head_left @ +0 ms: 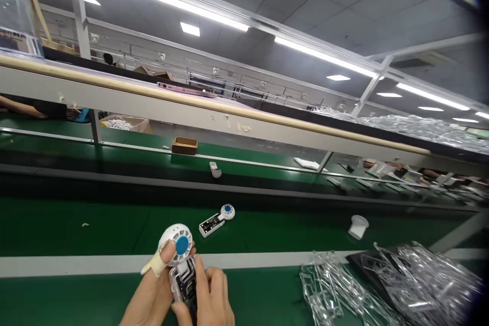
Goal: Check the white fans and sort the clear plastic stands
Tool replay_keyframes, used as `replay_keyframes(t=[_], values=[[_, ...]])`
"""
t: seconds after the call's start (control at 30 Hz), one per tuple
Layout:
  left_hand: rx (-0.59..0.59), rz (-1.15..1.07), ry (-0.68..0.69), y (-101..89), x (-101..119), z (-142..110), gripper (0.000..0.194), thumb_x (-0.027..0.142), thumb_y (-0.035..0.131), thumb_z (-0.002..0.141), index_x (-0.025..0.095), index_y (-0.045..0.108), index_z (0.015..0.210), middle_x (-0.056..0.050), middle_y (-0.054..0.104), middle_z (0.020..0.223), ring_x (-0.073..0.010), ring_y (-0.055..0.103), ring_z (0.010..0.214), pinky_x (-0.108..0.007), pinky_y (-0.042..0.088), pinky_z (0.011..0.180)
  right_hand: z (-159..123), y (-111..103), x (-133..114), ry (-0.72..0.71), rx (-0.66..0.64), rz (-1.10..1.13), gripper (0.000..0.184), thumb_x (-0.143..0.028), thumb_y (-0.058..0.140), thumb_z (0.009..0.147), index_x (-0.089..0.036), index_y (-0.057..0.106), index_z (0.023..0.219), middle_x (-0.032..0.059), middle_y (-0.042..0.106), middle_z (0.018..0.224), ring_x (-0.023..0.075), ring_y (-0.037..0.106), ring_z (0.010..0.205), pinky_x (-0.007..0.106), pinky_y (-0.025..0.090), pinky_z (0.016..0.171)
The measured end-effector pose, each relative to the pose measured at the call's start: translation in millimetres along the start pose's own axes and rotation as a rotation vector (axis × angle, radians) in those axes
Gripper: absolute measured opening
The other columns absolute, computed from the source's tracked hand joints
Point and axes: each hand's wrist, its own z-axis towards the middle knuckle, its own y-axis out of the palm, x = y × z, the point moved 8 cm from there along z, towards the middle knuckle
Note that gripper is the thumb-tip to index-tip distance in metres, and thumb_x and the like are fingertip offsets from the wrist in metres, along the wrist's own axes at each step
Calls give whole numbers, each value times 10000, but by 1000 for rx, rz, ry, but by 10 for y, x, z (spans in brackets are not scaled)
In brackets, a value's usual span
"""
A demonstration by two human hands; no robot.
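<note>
- Head view: your left hand (151, 288) and right hand (210, 295) are both clenched on a handheld fan (182, 265), held low over the green conveyor belt (76, 229).
- The fan's white head, with its blue hub, points up and away from you.
- Your left thumb, in a cream finger cot (155, 261), presses the head's rim; your right fingers wrap the clear casing (182, 282).
- A second fan (216, 220), its circuit board showing, lies on the belt just beyond your hands.
- Off to your right lie a white plastic part (358, 226) and a heap of clear plastic trays (405, 280).
</note>
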Motion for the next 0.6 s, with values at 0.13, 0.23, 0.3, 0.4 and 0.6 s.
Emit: replay_keyframes(t=[0.13, 0.23, 0.3, 0.4, 0.6], values=[[53, 30, -21, -10, -239, -79, 549, 381, 688, 737, 211, 507, 1227, -68, 676, 1025, -254, 627, 980, -310, 554, 780, -181, -46, 203, 60, -63, -86, 595, -510, 506, 841, -323, 356, 1386, 120, 533, 969, 321, 564, 814, 410, 528, 589], [72, 133, 53, 20, -308, -76, 573, 426, 715, 704, 242, 523, 1212, -58, 655, 1088, -260, 600, 1039, -301, 549, 790, -302, -65, 344, 86, -101, -156, 686, -438, 559, 825, -370, 239, 1427, 137, 544, 1124, 380, 563, 910, 498, 511, 682], [66, 214, 103, 87, -348, -66, 616, 453, 756, 650, 268, 536, 1195, -42, 637, 1134, -266, 570, 1093, -303, 536, 824, -364, -66, 476, 163, -170, -148, 740, -358, 542, 842, -402, 115, 1445, 116, 565, 1105, 365, 595, 870, 458, 512, 621], [35, 262, 126, 224, -484, -52, 653, 503, 759, 625, 260, 542, 1190, -48, 619, 1179, -276, 518, 1166, -323, 496, 903, -391, -173, 655, 237, -250, -104, 733, -293, 501, 861, -430, 72, 1438, 64, 576, 941, 298, 615, 736, 348, 480, 517], [-87, 528, 28, 370, -1016, -35, 639, 483, 728, 674, 206, 519, 1209, -99, 622, 1187, -296, 519, 1155, -390, 424, 966, -322, -790, 827, 84, -207, -159, 761, -220, 615, 790, -411, 231, 1419, 64, 547, 950, 291, 560, 808, 453, 494, 725]])
